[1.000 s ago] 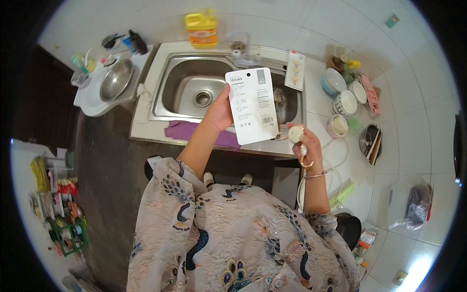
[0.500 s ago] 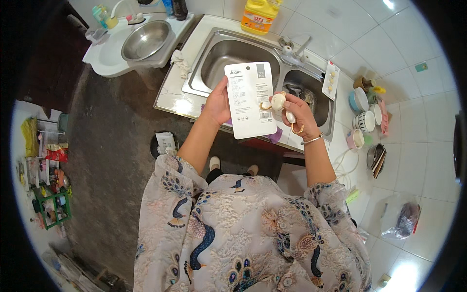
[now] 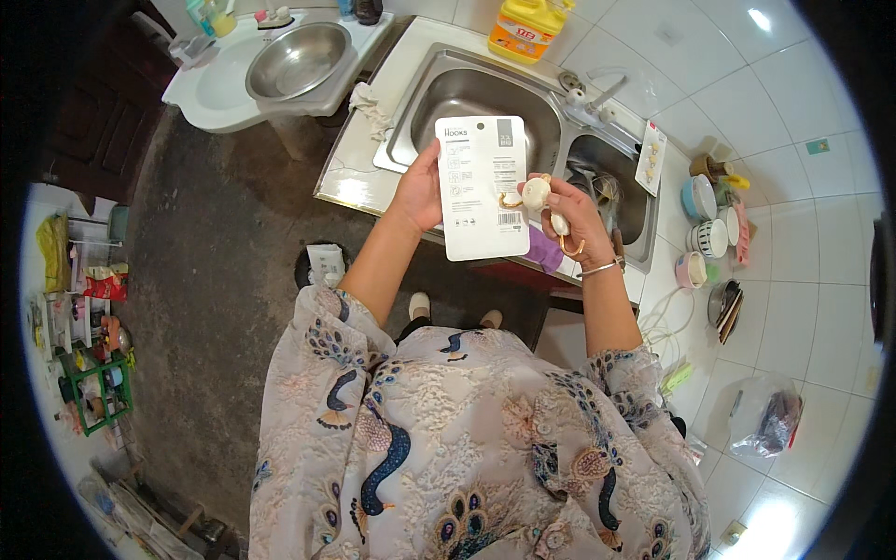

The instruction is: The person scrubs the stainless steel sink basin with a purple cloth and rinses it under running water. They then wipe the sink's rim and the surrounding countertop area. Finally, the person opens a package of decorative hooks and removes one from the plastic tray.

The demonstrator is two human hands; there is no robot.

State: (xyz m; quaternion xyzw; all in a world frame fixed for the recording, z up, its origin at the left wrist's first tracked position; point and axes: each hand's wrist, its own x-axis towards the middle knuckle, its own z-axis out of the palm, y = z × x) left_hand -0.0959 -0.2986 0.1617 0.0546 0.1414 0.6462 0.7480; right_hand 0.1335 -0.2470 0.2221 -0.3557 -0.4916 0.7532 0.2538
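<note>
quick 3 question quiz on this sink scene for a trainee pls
1. Which hand holds the white card package?
2. True or false: the right hand is empty.
3. What stands at the back edge of the steel sink: (a) a red kettle, (b) a yellow bottle, (c) a blue bucket?

Key
1. The left hand, gripping the card's left edge.
2. False: it holds small cream hooks beside the card.
3. (b), the yellow bottle.
</note>
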